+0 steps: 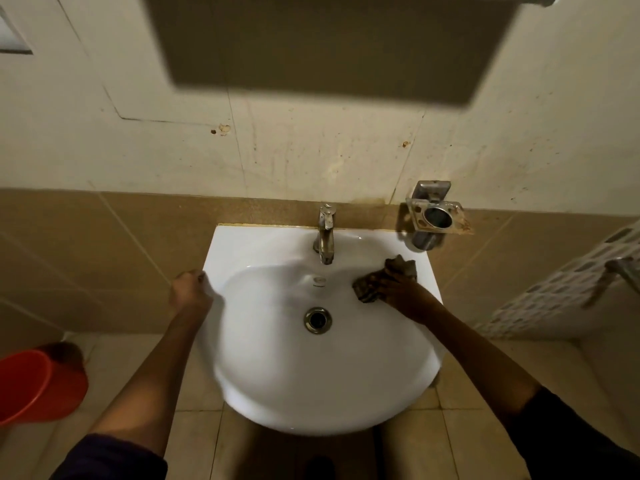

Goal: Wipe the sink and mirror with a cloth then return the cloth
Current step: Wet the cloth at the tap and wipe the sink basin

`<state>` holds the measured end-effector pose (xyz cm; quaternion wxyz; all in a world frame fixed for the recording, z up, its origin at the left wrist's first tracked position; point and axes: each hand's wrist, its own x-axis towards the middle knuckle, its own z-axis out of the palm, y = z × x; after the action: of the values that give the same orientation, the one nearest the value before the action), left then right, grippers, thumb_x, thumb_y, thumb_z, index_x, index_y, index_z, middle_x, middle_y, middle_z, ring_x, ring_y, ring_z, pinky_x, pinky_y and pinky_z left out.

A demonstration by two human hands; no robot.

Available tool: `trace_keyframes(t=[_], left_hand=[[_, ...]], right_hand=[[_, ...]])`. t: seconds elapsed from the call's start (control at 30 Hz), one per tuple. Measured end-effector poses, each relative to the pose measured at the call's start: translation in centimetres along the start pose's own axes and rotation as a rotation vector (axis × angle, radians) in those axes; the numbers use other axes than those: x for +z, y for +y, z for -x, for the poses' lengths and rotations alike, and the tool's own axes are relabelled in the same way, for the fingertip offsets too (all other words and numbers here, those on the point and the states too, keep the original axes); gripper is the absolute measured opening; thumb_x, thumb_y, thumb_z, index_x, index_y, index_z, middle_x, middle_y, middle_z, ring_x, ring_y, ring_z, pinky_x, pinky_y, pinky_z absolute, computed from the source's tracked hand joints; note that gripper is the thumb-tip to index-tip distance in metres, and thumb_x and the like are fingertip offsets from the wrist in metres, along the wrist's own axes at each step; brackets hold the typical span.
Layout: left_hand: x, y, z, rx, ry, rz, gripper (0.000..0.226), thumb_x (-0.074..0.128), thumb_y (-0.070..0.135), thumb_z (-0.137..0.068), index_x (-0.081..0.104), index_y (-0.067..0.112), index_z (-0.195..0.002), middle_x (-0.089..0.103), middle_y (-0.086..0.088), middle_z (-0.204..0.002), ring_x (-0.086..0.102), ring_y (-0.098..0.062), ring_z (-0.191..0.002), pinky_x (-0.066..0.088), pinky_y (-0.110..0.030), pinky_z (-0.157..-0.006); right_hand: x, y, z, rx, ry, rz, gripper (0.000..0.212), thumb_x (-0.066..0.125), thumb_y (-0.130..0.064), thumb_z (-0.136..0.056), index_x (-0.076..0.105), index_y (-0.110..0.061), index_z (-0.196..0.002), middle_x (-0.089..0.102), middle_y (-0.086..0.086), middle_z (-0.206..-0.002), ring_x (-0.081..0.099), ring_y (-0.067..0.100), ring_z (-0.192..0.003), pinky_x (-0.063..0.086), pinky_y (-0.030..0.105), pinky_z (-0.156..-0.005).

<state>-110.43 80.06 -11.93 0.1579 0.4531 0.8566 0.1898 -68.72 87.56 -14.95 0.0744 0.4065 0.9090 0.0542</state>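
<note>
Stained cream wall tiles (311,157) and a brown tile band back a white sink (311,382) with a steel tap (325,233) at its rear. On the sink's right shoulder lies the dark cloth (381,278), pressed flat under the right hand (403,294), whose grip is closed down over the fabric, fingers pinching it against the porcelain just beside the bowl's edge. The left hand (188,292) grips the sink's left rim, fingers curled shut around it as a brace.

Risks, as I judge them: a wide sweep rearward could knock the rusted tumbler holder (434,216) mounted just above that corner, or catch the cloth on the tap. Leaning weight through the left hand could strain a wall-hung basin. The mirror's lower edge barely shows at the top of the view, so it looks yet to be wiped.

A small mark sits on the bowl below the tap, above the drain (317,319); it is too blurred to read. No other writing shows.
</note>
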Motion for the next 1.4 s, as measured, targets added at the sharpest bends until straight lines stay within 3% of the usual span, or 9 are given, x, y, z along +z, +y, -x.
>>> trace_keyframes(t=[0.17,0.43,0.6,0.7,0.87,0.97,1.07,1.27,1.4], left_hand=[[0.2,-0.3,0.4,-0.021,0.012,0.052,0.044,0.059,-0.005,-0.074,0.065,0.001,-0.117,0.064,-0.024,-0.119,0.06,-0.043,-0.108,0.048,-0.042,-0.094],[-0.1,-0.2,0.5,-0.041,0.016,0.097,0.038,0.057,-0.002,-0.079,0.066,0.003,-0.116,0.064,-0.024,-0.118,0.06,-0.043,-0.107,0.049,-0.043,-0.093],[-0.5,-0.2,0.3,-0.085,0.006,0.172,0.037,0.057,-0.001,-0.079,0.067,0.006,-0.114,0.066,-0.02,-0.118,0.061,-0.04,-0.109,0.049,-0.041,-0.093],[-0.7,-1.0,-0.5,-0.12,-0.024,0.253,0.036,0.06,-0.002,-0.074,0.07,0.009,-0.107,0.07,-0.016,-0.111,0.065,-0.035,-0.104,0.051,-0.037,-0.09],[-1.0,-2.0,-1.8,-0.214,-0.095,0.399,0.036,0.07,-0.004,-0.066,0.074,0.011,-0.099,0.073,-0.011,-0.104,0.068,-0.026,-0.095,0.05,-0.028,-0.086],[-0.9,-2.1,-1.6,-0.184,-0.117,0.391,0.04,0.074,-0.005,-0.064,0.072,0.009,-0.102,0.072,-0.01,-0.104,0.063,-0.019,-0.085,0.045,-0.022,-0.079],[-0.4,-2.5,-1.5,-0.125,-0.095,0.38,0.041,0.074,-0.004,-0.064,0.071,0.008,-0.103,0.072,-0.011,-0.104,0.068,-0.027,-0.091,0.044,-0.022,-0.08],[-0.4,-2.7,-1.4,-0.061,-0.099,0.32,0.043,0.073,-0.003,-0.067,0.069,0.008,-0.109,0.07,-0.012,-0.11,0.068,-0.027,-0.097,0.042,-0.022,-0.079],[-0.7,-2.6,-1.4,-0.052,-0.105,0.305,0.047,0.075,-0.002,-0.066,0.068,0.007,-0.112,0.07,-0.012,-0.11,0.066,-0.026,-0.099,0.044,-0.024,-0.081]], right_hand=[[0.3,-1.5,2.4,0.266,-0.269,-0.155,0.036,0.045,-0.009,-0.093,0.053,-0.003,-0.128,0.038,0.018,-0.146,0.029,0.031,-0.139,0.015,0.041,-0.116],[-4.4,-13.4,4.8,0.47,-0.691,-0.634,0.038,0.046,-0.015,-0.092,0.052,-0.017,-0.13,0.047,0.012,-0.139,0.043,0.031,-0.127,0.037,0.04,-0.101],[-7.7,-25.1,-0.7,0.39,-0.586,-1.331,0.044,0.043,-0.016,-0.095,0.037,-0.026,-0.137,0.055,0.008,-0.126,0.051,0.018,-0.096,0.047,0.03,-0.073],[-9.0,-29.8,-5.9,0.505,-0.425,-1.653,0.02,0.034,-0.04,-0.099,0.05,-0.034,-0.11,0.055,-0.011,-0.091,0.056,0.01,-0.088,0.045,0.019,-0.065],[-7.6,-31.7,-13.4,0.64,-0.058,-1.482,0.061,0.044,-0.008,-0.089,0.025,-0.041,-0.137,0.06,0.011,-0.12,0.061,0.025,-0.092,0.052,0.044,-0.086],[-6.3,-30.9,-15.5,0.675,-0.021,-1.208,0.084,0.049,-0.005,-0.081,0.002,-0.027,-0.149,0.031,0.015,-0.151,0.057,0.036,-0.111,0.047,0.044,-0.095],[-4.4,-30.6,-16.1,0.696,0.057,-1.058,0.071,0.038,0.001,-0.091,0.001,-0.017,-0.148,0.001,0.012,-0.158,0.032,0.03,-0.138,0.027,0.038,-0.112],[-1.5,-28.9,-15.4,0.892,0.263,-0.881,0.097,0.051,0.0,-0.079,-0.02,-0.016,-0.144,0.031,0.02,-0.15,0.032,0.036,-0.137,0.035,0.051,-0.109],[0.1,-27.2,-14.5,0.967,0.15,-0.939,0.083,0.035,0.02,-0.079,-0.002,-0.009,-0.147,0.003,0.017,-0.157,-0.003,0.034,-0.145,0.009,0.051,-0.118]])
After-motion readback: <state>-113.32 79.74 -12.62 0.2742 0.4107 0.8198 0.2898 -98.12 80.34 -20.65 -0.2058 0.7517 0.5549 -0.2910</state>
